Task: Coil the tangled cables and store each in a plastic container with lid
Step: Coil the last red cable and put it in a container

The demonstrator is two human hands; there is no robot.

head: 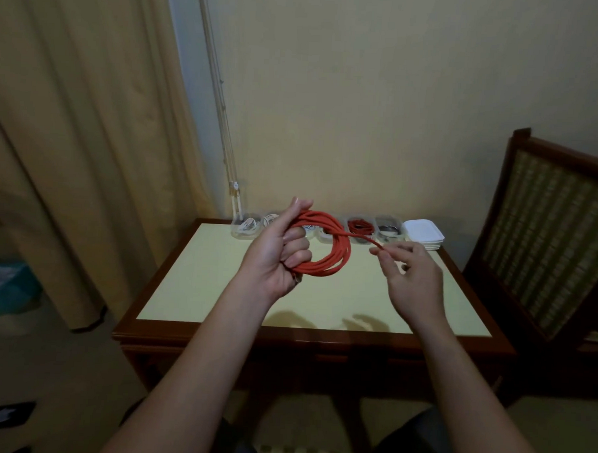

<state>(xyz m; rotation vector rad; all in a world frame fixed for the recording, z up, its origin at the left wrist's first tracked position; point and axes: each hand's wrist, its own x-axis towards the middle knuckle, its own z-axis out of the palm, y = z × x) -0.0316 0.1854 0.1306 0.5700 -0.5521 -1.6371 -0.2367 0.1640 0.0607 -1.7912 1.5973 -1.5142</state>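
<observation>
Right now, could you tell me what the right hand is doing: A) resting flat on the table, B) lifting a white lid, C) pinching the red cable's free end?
C: the right hand pinches the loose end of the red cable, whose coil the left hand grips.

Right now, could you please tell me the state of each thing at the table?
Red cable: mostly coiled, held above the table, one end trailing right.
Left hand: grips the coil.
Right hand: pinches the trailing end.
Containers: uncovered, in a row along the far edge, cables inside those not hidden.
Lids: stacked at the row's right end.
</observation>
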